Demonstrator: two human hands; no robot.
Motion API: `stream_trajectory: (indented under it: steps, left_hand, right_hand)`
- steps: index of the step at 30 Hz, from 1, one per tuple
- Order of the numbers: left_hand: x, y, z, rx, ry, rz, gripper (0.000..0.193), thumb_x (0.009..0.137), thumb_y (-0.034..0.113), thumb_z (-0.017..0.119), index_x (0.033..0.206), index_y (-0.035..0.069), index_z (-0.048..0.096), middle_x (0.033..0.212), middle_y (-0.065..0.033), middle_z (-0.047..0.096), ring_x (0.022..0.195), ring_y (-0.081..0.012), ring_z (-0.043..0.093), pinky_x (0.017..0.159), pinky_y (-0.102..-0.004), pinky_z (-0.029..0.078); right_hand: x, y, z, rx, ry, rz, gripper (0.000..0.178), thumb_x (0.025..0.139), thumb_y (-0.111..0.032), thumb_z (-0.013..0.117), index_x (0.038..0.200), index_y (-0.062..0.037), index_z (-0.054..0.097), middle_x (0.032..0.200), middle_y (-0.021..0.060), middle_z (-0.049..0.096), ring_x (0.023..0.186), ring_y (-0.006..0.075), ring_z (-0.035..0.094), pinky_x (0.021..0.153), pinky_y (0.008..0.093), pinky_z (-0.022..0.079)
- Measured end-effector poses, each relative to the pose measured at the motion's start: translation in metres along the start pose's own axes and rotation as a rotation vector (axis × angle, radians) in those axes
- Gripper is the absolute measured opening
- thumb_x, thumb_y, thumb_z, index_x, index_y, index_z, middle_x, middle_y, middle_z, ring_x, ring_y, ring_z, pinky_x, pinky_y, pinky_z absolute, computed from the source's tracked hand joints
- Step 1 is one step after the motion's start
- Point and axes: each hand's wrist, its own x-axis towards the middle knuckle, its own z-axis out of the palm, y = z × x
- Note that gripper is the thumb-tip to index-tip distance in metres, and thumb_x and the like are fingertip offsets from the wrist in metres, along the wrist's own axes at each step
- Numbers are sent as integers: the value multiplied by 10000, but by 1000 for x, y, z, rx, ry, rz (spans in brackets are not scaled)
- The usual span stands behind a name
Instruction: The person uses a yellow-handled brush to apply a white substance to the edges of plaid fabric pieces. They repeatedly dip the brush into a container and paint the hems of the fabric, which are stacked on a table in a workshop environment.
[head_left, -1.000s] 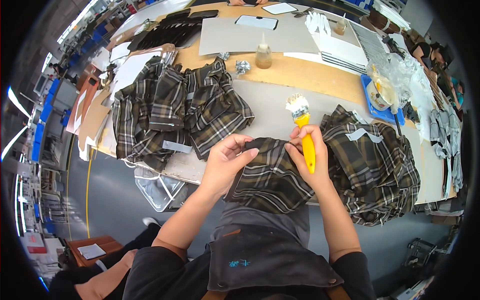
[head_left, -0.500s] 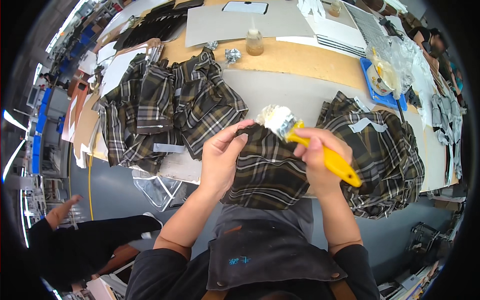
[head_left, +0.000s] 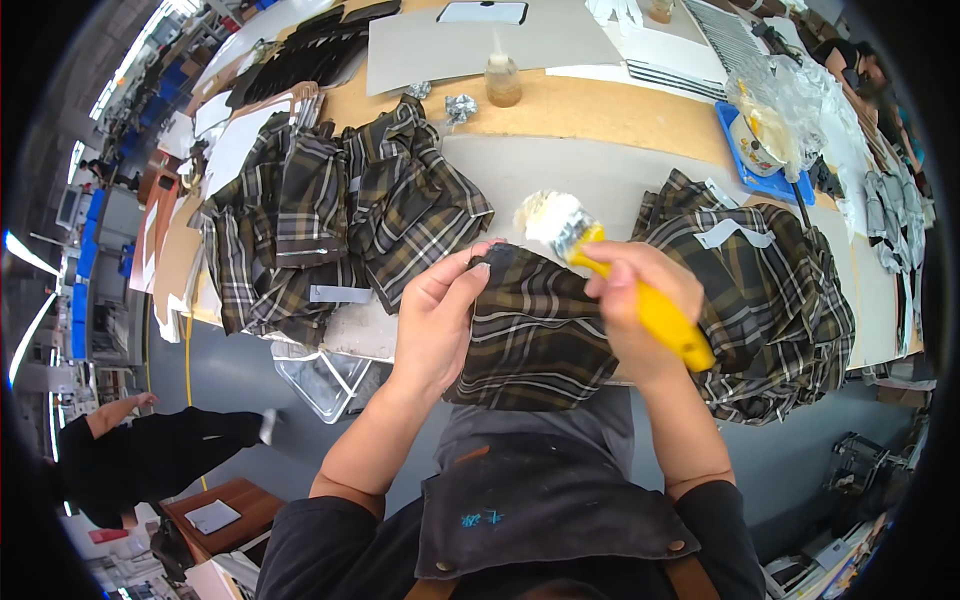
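Plaid cloth (head_left: 540, 335) between both hands (head_left: 430, 325)

The cloth (head_left: 545, 345) at the centre of the frame is plaid, near-black with olive-brown bands and thin white lines. Similar dark plaid covers the left pile (head_left: 315, 215) and the right pile (head_left: 775, 290). The brush (head_left: 668, 325) has a yellow handle and creamy white bristles. The table (head_left: 610, 108) is pale tan, partly under light grey. At upper right, the tray (head_left: 732, 150) is bright blue, the bowl (head_left: 752, 150) white with small coloured decorations. The apron (head_left: 545, 535), bottom centre, is charcoal with light blue marks.
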Motion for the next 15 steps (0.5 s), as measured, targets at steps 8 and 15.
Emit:
stream_trajectory:
  steps: [8, 15]
  left_hand:
    - [-3, 3, -2, -26, 19, 13, 276, 885, 6, 521, 1147, -58, 578, 1057, -81, 628, 964, -93, 554, 887, -234, 405]
    - [-5, 6, 1, -12, 19, -6, 291, 890, 10, 488, 1158, -71, 569, 1075, -82, 627, 990, -99, 550, 907, -240, 395]
  right_hand:
    - [-1, -8, -8, 123, -82, 48, 86, 716, -3, 595, 763, -33, 661, 658, 93, 640, 548, 232, 613, 532, 301, 479]
    - [-6, -5, -7, 45, -92, -79, 86, 695, -5, 606, 756, -47, 650, 628, 85, 620, 520, 239, 594, 509, 312, 464]
